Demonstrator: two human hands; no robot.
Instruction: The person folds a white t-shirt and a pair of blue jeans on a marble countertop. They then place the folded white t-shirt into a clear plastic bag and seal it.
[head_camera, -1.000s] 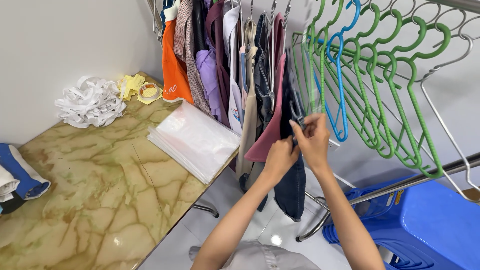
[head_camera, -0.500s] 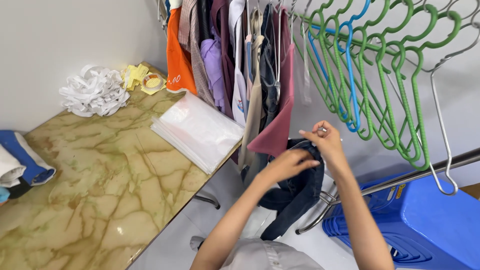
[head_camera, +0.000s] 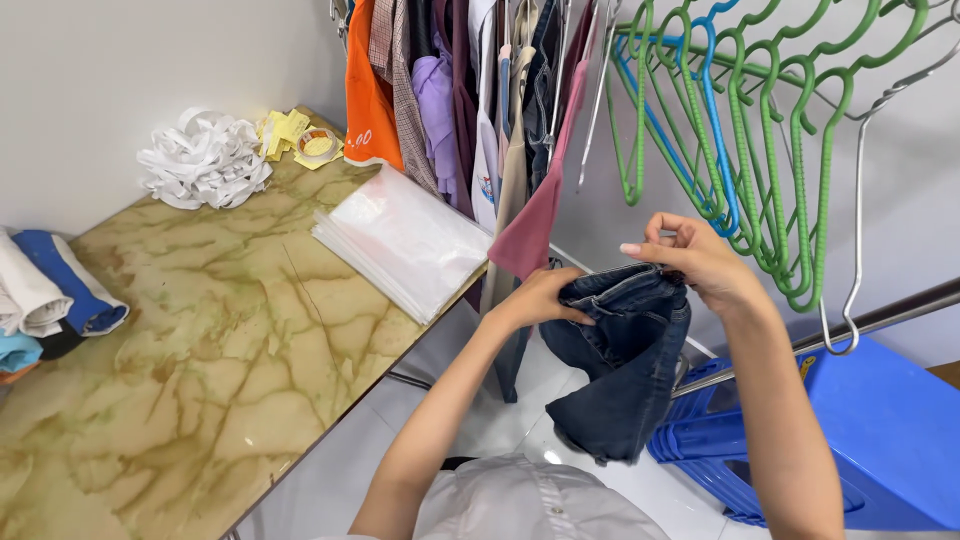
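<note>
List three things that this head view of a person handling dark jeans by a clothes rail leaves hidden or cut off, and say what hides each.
1. Head view: the dark jeans are bunched, so their legs and full shape stay hidden in their own folds.
2. Head view: the left hand curls over the waistband, which covers its fingertips; the right hand pinches the other side.
3. Head view: the hanging clothes and green hangers are cut off by the top edge, so their hooks cannot be seen.

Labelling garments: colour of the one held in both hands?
Dark blue denim garment, clearest in the head view, gripped by the left hand and right hand.
</note>
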